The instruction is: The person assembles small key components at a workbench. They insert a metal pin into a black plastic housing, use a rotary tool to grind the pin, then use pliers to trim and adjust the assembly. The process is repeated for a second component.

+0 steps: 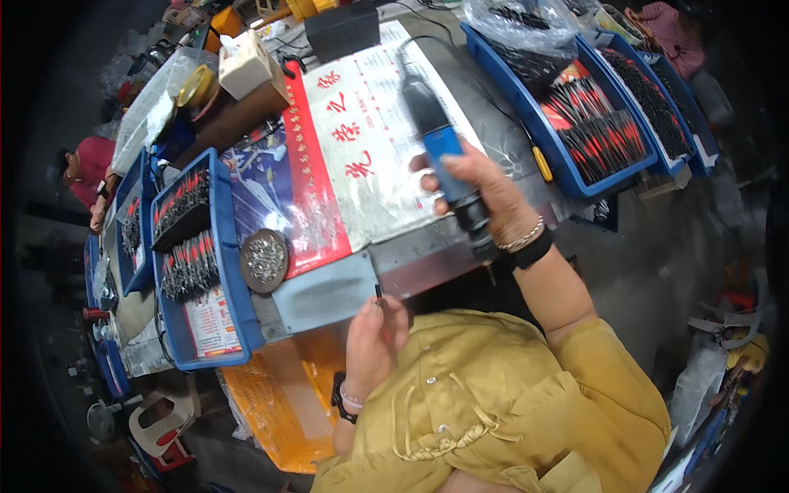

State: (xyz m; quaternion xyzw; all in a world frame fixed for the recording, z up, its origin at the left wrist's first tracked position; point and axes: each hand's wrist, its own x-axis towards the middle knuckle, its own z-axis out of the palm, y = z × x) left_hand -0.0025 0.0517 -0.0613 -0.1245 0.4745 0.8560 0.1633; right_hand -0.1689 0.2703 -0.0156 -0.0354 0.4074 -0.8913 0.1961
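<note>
My right hand [503, 201] is wrapped round a blue and black electric screwdriver [441, 146], held over the right part of the bench with its cord trailing from the far end. My left hand [367, 349] is closed at the bench's front edge on a small dark piece [379, 292] with some red on it. Its kind is mostly hidden by the fingers. A grey metal plate [322, 297] lies just beyond that hand. Left of the plate sits a round brown dish [248, 279] of small silvery metal parts.
Blue bins of red and black parts stand at left [255, 324] and right [585, 187]. A yellow-handled tool [542, 164] lies by the right bin. An orange crate [271, 411] sits below the bench's left front. A tissue box [244, 64] is at the back. Other people sit at far left and far right.
</note>
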